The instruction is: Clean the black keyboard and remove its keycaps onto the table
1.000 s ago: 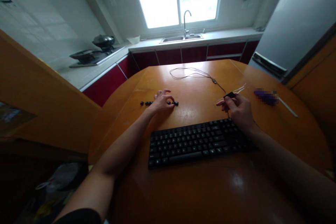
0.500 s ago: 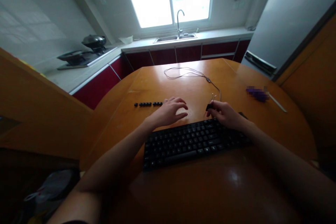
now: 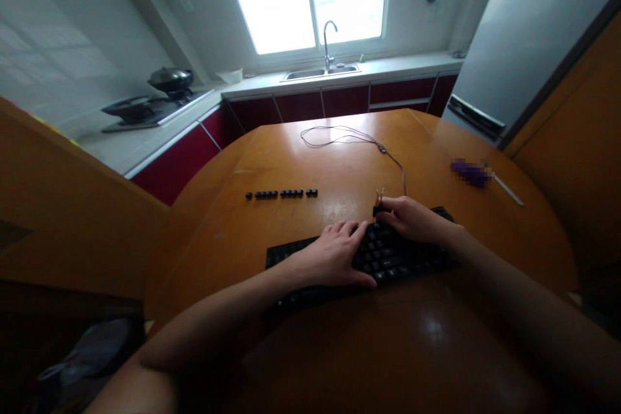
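Observation:
A black keyboard [image 3: 385, 259] lies on the wooden table in front of me. My left hand [image 3: 334, 255] rests across its left and middle keys, fingers stretched out and thumb apart, holding nothing. Over the keyboard's upper right part, my right hand [image 3: 410, 220] pinches a small keycap puller [image 3: 376, 210] with a dark grip and thin wire prongs sticking up. Its lower end, close to the top row of keys, is mostly hidden. Beyond the keyboard, to the left, several loose black keycaps [image 3: 292, 193] lie in a row with gaps between groups.
The keyboard's cable [image 3: 381, 149] loops over the far part of the table [image 3: 218, 233]. At the right lies a blurred purple item [image 3: 470, 173] with a pale strip [image 3: 508, 190] beside it. A counter with a sink [image 3: 310, 73] runs behind the table.
My left hand has come back from beside the keycap row and now lies on the keyboard. My right hand, with the keycap puller, has moved slightly nearer to me and lower.

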`<state>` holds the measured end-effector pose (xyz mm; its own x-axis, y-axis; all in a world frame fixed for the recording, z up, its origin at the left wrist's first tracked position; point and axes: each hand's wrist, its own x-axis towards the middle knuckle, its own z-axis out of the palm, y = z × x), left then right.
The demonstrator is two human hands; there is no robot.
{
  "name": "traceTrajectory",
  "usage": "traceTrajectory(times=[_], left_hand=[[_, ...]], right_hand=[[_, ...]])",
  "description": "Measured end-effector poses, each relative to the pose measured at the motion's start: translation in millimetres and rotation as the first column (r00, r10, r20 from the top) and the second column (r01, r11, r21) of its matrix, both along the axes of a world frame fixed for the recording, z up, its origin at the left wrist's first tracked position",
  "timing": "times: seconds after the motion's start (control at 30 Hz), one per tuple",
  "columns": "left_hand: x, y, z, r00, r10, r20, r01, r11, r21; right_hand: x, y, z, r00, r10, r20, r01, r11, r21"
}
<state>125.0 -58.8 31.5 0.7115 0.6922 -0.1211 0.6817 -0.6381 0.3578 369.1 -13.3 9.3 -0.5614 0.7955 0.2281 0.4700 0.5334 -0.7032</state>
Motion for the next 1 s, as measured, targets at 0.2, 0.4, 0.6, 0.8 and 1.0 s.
traceTrajectory(times=[0.2, 0.4, 0.6, 0.8, 1.0], left_hand=[[2, -4, -3.0, 0.993, -0.051, -0.107, 0.052, 0.999, 0.008], [-8, -5, 1.4, 0.982, -0.132, -0.136, 0.135, 0.991, 0.01], [-14, -3, 15.4, 0.973, -0.126, -0.194, 0.116, 0.991, -0.062], [5, 33, 22.7, 0.995, -0.088, -0.053, 0.087, 0.996, -0.019], [21, 72, -2.2, 0.999, 0.023, 0.026, -0.02, 0.994, -0.103]], right_hand=[[-8, -4, -2.7, 0.992, -0.103, 0.075, 0.1, 0.994, 0.042], [-17, -14, 0.2, 0.997, -0.063, 0.046, 0.063, 0.998, 0.0], [-23, -19, 0.1, 0.997, -0.056, 0.061, 0.056, 0.998, 0.018], [-24, -15, -3.0, 0.997, -0.054, 0.055, 0.055, 0.998, -0.017], [-26, -14, -8.3, 0.997, -0.081, 0.01, 0.081, 0.997, -0.007]])
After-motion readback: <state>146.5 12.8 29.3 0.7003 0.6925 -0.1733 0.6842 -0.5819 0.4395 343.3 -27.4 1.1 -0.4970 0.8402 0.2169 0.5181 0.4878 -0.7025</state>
